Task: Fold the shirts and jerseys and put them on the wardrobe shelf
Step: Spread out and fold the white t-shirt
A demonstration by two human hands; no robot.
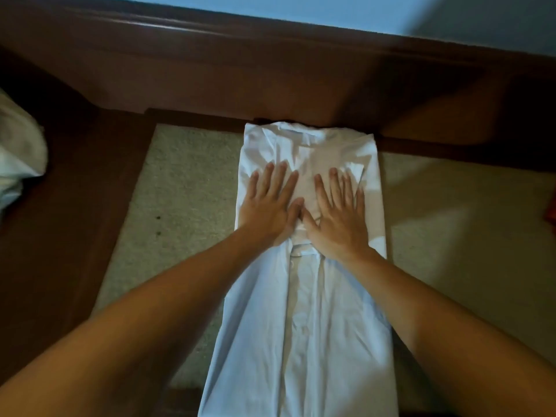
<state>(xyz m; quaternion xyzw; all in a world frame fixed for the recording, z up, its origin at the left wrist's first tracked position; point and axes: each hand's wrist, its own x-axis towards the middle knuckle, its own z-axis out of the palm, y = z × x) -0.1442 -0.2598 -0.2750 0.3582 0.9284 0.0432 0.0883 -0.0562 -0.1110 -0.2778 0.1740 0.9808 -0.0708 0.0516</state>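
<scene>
**Both hands flat on the half-folded white shirt**

A white shirt (pixel 304 311) lies lengthwise on a beige rug (pixel 186 188), its sides folded in to make a long narrow strip, collar end toward 12 o'clock and touching the dark wooden frame (pixel 270 76) that runs across the top. The shirt's lower end runs out of view at 6 o'clock. Bare rug lies open at 3 and 9 o'clock of the shirt; dark brown floor (pixel 60 236) borders the rug at 9 o'clock. The left hand (pixel 270 203) and right hand (pixel 337 212) press on the shirt's upper part side by side, fingers straight and spread, thumbs nearly touching. A pale crumpled cloth (pixel 18 152) lies at the 9 o'clock edge. No writing is readable.
</scene>
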